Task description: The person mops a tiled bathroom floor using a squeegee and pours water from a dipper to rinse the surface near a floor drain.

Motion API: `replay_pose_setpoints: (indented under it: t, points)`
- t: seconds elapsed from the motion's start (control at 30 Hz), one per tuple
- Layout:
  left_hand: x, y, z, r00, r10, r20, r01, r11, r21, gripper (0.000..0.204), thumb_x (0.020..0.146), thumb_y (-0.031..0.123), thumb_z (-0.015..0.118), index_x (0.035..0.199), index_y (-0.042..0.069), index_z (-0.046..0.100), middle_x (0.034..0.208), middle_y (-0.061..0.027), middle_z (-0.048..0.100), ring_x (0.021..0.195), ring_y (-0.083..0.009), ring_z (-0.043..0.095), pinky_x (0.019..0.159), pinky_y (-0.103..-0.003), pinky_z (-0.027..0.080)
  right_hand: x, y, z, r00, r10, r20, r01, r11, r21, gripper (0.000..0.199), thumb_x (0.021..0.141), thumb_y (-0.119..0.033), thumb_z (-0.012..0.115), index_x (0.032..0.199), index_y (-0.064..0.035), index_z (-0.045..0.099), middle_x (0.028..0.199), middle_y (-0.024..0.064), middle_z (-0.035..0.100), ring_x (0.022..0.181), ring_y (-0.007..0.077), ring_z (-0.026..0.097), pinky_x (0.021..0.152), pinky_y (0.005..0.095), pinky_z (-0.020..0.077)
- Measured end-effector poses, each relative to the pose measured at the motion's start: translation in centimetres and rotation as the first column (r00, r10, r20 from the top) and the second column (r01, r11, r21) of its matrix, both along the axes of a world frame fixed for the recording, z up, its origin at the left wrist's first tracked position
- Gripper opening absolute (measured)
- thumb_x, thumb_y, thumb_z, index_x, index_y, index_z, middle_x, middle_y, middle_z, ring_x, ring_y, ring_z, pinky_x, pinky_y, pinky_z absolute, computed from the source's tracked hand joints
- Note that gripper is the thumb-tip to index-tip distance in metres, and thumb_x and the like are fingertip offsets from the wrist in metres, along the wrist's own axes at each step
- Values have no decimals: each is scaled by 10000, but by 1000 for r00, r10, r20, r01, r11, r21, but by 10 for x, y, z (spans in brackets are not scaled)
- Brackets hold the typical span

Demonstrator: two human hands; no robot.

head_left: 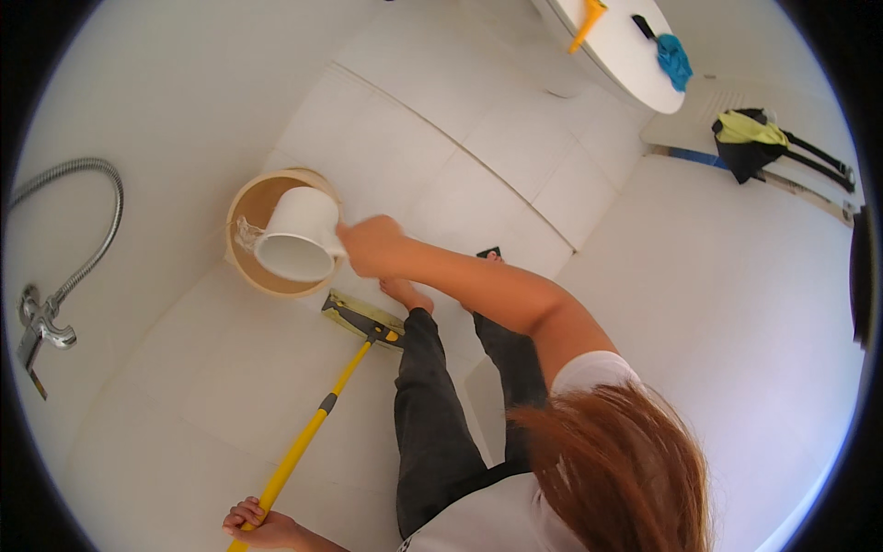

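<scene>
My right hand [373,247], a little blurred, is closed on the handle of a white plastic dipper [302,219]. The dipper is tilted over a round beige bucket [237,201], its mouth facing down toward me. Clear water [246,234] splashes at the left side of the dipper, inside the bucket. At the lower left, my left hand [261,528] wraps round the yellow pole of a floor mop [299,443]. The mop's flat head [363,318], grey with a greenish edge, rests on the tiles between the bucket and my bare foot.
A chrome tap [41,322] with a metal hose [121,198] is on the left wall. The white toilet lid [616,46] holds an orange-yellow tool [587,23] and a blue-headed brush [673,61]. A black-and-yellow cloth item [750,143] hangs at the right. A drain [490,254] lies near my feet.
</scene>
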State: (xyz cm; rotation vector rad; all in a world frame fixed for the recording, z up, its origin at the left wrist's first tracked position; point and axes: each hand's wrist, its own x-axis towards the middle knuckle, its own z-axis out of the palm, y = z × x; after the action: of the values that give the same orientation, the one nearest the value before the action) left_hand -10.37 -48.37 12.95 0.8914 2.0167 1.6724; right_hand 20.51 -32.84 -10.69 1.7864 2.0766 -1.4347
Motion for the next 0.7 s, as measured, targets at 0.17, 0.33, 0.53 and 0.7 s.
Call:
replay_pose_setpoints:
  t: [0.17,0.33,0.53,0.7]
  points:
    - [-15,-2,-6,981,-98,166,88,994,63,332,873,384,423,662,136,490,456,31,291,393,-105,271,421,-256,306,-101,48,-128,661,366,655,-623,755,207,413,670,-205,594,1015,15,536,900,180,568,785,293,556,574,453,447]
    - [-17,0,-10,983,-143,112,133,987,91,338,876,398,419,701,130,531,439,28,307,382,-100,284,413,-245,310,-143,32,-221,686,218,694,-400,910,110,494,793,-201,460,1232,16,393,998,164,547,826,278,539,607,464,452]
    - [-20,-6,-14,975,-182,130,164,976,141,355,877,404,416,724,107,539,440,21,353,379,-88,299,403,-234,303,-194,6,-240,893,38,448,3,996,-90,483,819,-174,426,1261,7,353,992,173,565,780,294,587,587,433,470]
    - [-18,-2,-12,942,-287,173,264,954,144,300,876,371,424,726,116,476,452,26,327,386,-82,278,405,-220,279,-156,16,-225,991,-86,-101,79,994,-75,399,783,-262,527,1069,17,504,833,177,599,688,241,613,539,362,480]
